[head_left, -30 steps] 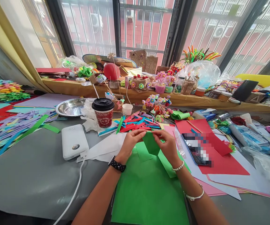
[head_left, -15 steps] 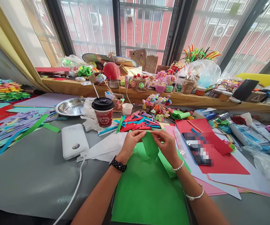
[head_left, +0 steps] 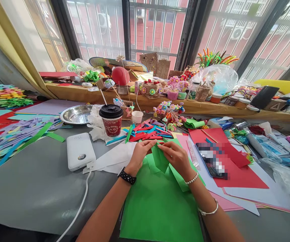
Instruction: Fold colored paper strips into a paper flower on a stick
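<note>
Head view: left hand (head_left: 140, 155) and right hand (head_left: 176, 157) both pinching the small green paper piece (head_left: 159, 158) at its top, holding it above the far part of the large green sheet (head_left: 161, 205). Lidded cup (head_left: 111, 125) standing far left of the hands; phone (head_left: 210, 161) lying right, on red paper (head_left: 240, 173).

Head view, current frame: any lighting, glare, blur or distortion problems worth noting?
Head view: daylight from the windows looks pale and hazy; head view: soft sheen on the grey tabletop, bright reflections in the metal dish; head view: wide-angle lean in the outer window frames; head view: phone partly pixelated; head view: left hand and right hand reasonably sharp.
</note>
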`<state>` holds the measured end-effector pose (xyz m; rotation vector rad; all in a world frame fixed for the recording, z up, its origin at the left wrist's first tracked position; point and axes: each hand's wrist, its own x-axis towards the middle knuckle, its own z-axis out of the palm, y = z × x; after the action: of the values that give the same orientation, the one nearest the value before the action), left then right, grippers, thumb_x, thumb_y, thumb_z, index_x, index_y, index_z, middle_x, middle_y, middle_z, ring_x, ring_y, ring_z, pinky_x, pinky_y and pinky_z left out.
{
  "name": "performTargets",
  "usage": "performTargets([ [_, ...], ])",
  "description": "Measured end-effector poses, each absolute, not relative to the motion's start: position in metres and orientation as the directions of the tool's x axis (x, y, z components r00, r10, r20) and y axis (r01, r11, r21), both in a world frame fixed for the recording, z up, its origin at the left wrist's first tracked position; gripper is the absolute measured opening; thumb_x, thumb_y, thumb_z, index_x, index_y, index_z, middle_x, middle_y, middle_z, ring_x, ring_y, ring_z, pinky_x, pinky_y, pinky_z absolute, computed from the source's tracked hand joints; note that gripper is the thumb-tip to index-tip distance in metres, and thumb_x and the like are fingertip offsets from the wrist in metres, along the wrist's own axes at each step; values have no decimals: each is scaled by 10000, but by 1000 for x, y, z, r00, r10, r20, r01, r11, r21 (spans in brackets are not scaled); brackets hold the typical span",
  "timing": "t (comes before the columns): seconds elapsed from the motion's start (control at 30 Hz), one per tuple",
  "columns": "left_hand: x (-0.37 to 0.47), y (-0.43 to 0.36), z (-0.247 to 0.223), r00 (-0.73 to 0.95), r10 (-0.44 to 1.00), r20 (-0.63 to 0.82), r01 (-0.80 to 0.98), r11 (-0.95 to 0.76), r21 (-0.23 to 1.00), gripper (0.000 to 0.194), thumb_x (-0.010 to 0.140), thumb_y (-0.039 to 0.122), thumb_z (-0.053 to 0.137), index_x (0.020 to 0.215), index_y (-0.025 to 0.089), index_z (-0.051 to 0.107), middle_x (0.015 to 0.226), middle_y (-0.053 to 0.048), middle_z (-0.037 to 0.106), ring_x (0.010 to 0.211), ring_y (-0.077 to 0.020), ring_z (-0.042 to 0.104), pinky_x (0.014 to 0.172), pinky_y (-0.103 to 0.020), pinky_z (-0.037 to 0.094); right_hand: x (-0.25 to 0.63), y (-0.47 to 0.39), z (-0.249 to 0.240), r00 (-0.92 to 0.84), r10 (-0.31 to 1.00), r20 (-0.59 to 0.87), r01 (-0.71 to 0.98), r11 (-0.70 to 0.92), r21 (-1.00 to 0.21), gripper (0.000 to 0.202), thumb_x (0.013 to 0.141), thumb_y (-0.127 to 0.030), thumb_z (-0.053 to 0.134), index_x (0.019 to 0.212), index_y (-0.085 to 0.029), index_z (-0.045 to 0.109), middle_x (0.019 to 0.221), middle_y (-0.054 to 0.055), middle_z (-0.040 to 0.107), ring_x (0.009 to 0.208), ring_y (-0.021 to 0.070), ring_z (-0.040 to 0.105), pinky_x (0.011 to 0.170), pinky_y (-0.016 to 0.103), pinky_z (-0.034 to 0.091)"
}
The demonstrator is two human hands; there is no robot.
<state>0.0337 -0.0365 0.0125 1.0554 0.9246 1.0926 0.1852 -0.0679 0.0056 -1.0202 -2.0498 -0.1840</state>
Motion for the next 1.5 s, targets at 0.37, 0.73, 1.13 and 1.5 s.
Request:
performTargets([
  [0.37,34,-36,12,150,989,1,-139,20,990,221,567,325,666,677,136,637,660,-1,601,626,-91,497,557,-189,371,177,-73,15,-158,756,635,608,581,-541,205,774,-240,489,946,-214,596,901,58,573,776,144,555,628,252,476],
  [0.73,36,-39,15,209,972,106,-54,-97,994,197,587,315,654,705,157,648,752,-19,654,756,-148,562,686,-239,417,185,-64,14,-44,979,197,433,197,-880,295,683,-422,549,678,-137,629,637,38,608,577,140,530,518,250,421],
  [1.13,36,-38,16,344,938,-36,-165,98,981,431,519,235,717,892,150,520,717,-19,624,657,-135,582,576,-226,438,187,-61,12,25,992,124,211,116,-971,284,628,-422,592,654,-139,594,607,6,551,561,106,484,498,225,419],
  [1.5,36,-38,14,355,935,-7,-68,33,997,469,524,265,707,927,146,499,498,70,487,526,-100,523,501,-203,376,183,-64,15,23,997,79,153,74,-985,275,634,-409,586,644,-134,590,576,-11,510,539,86,445,492,214,394],
])
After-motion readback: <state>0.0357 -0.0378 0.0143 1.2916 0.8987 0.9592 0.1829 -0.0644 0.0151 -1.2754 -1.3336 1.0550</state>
